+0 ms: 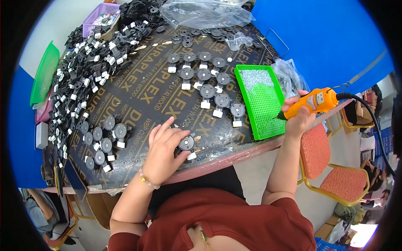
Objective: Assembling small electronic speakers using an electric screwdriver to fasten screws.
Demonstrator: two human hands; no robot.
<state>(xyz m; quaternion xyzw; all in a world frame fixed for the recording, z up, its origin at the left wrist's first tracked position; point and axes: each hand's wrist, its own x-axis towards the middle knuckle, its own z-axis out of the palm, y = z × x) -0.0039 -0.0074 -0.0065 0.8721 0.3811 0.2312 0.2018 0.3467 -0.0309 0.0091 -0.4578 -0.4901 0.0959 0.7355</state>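
Spanning most of the view, the bench (153, 104) carries the whole job. A big heap (94, 62) of black pieces with white tabs covers its far left. Next in size is a loose group (204, 75) of round black units left of the green tray (239, 81), with a smaller cluster (106, 145) at the near left. The tray lies near the right edge and holds many small silvery pieces, probably screws.

The right hand (302, 120) is wrapped around the orange driver (312, 103), whose dark nose points down over the tray's near right side. The left hand (164, 144) is palm down, thumb and forefinger bracketing one unit (186, 142) at the bench's near edge.

The step in hand looks like picking up a screw while that unit is kept steady. Whether the driver's tip carries a screw is too small to tell. The next move would call for a loaded tip, brought left and held upright over the unit, with the left fingers firm yet clear of the bit.
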